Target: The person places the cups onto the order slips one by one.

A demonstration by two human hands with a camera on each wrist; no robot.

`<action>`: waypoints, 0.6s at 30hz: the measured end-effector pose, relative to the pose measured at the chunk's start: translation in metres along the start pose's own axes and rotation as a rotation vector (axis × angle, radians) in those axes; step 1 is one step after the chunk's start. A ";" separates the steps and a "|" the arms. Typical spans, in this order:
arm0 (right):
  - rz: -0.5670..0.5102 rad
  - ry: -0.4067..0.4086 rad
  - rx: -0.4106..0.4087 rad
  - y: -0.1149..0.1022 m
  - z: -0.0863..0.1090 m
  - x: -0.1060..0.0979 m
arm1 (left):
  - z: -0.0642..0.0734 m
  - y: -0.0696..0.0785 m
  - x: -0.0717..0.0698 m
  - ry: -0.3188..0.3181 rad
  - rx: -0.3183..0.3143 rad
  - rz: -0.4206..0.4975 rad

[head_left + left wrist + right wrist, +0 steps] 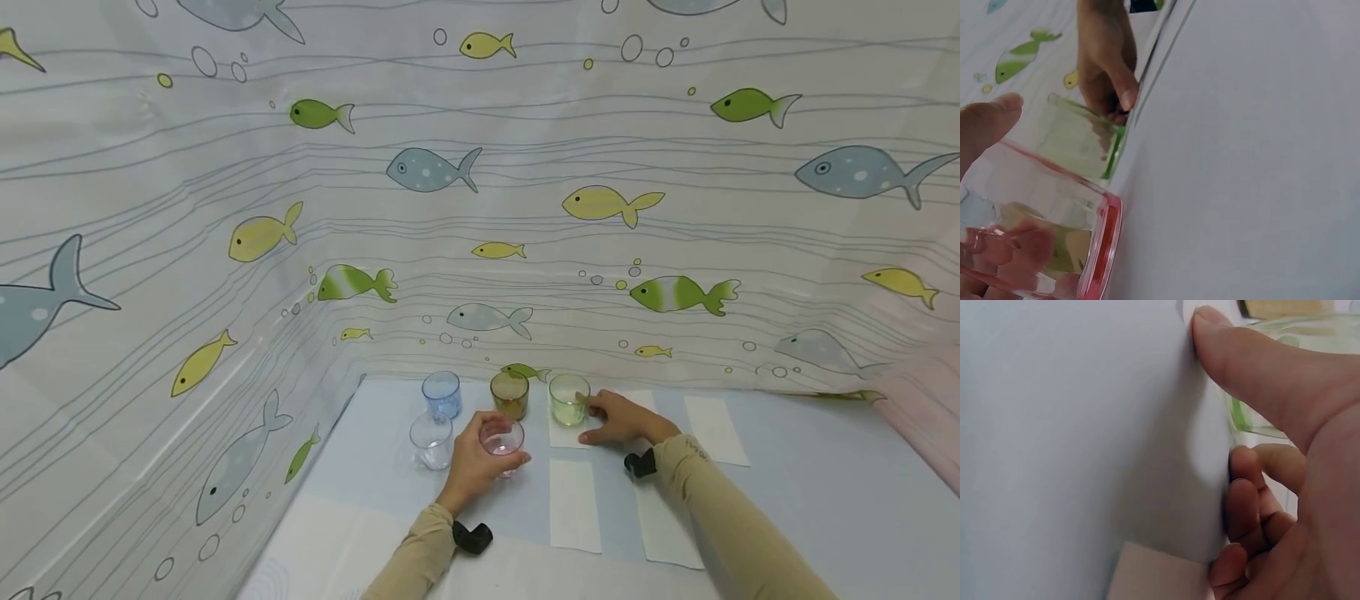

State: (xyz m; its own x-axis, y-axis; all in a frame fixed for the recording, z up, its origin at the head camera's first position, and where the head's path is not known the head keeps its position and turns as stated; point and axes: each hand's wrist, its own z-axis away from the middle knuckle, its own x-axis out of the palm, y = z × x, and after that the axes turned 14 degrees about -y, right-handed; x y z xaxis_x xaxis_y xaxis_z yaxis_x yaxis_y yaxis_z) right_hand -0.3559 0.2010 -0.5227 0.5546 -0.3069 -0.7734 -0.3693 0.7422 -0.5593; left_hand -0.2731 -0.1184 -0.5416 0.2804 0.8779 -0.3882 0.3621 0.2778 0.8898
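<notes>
My left hand (472, 467) grips a pink glass (501, 439), fingers around its left side and thumb across the front. In the left wrist view the pink glass (1041, 181) fills the lower left, its thick base turned to the right. A pale green glass (567, 402) stands on a white paper at the back. My right hand (624, 419) is beside its right side, fingertips right at the wall and thumb held apart in front. The right wrist view shows the green glass (1325, 334) behind the thumb, with the other fingers loosely bent near the table.
A blue glass (441, 395) and an amber glass (510, 397) stand along the back, with a clear glass (431, 442) left of my left hand. White paper rectangles (575, 508) lie on the pale blue table (810, 500). A fish-patterned curtain (525, 275) rises behind.
</notes>
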 end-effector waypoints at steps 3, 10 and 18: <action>0.008 -0.011 0.019 -0.003 0.002 -0.003 | 0.000 -0.002 0.000 -0.012 0.007 0.045; -0.051 -0.002 -0.025 -0.005 0.006 -0.012 | 0.003 -0.004 0.001 -0.035 0.008 0.109; -0.011 0.129 -0.107 0.006 0.029 -0.036 | 0.003 -0.003 -0.002 -0.049 0.024 0.166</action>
State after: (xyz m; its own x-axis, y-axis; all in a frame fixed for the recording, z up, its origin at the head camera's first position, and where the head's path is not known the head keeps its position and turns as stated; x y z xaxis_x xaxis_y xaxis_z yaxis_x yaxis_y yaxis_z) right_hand -0.3562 0.2341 -0.4894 0.4612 -0.3939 -0.7951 -0.4451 0.6725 -0.5913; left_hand -0.2719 -0.1224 -0.5446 0.3807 0.8908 -0.2479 0.3285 0.1203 0.9368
